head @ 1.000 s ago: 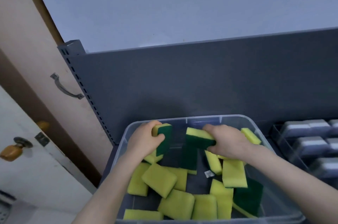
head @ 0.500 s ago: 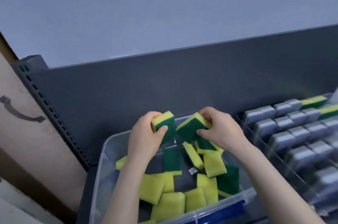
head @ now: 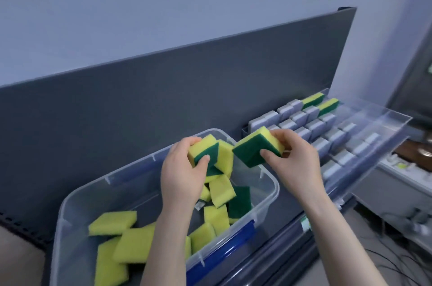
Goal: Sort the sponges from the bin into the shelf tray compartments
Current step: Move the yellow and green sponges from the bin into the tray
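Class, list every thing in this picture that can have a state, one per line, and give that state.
left hand, grips the left sponge above the bin
right hand, grips the right sponge, lifted, green face showing
bin, no lid on, loose sponges inside
shelf tray, rows filled with grey sponges, two yellow-green sponges at far end

Right hand [head: 298, 170] lifted sponge [head: 256, 149] clear of bin [head: 275, 192].
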### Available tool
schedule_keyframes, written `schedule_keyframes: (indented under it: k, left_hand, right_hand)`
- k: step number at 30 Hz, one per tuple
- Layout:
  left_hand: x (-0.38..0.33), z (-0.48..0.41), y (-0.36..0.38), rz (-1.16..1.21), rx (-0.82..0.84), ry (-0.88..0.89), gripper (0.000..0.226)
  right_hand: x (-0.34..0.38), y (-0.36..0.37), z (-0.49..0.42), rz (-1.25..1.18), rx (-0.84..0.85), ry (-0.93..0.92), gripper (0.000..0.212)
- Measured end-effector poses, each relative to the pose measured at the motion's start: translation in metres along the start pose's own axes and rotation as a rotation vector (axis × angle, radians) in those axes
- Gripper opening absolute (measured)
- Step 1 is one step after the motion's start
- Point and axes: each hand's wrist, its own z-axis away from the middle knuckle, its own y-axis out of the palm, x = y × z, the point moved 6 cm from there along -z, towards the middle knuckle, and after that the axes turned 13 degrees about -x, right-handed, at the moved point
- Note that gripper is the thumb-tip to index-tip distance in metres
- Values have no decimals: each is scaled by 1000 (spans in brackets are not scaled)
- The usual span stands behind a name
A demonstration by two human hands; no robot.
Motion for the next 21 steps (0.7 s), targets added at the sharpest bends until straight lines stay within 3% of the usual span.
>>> schedule_keyframes:
  k: [12,21]
  left_hand:
    - [-97,38,95,60,30,44,31]
    - [-170,76,158,84,70,68,33]
  right_hand:
    - [-75,-116,-47,4,-124,101,32]
    - [-134,-189,-88,-7,-119,104,33]
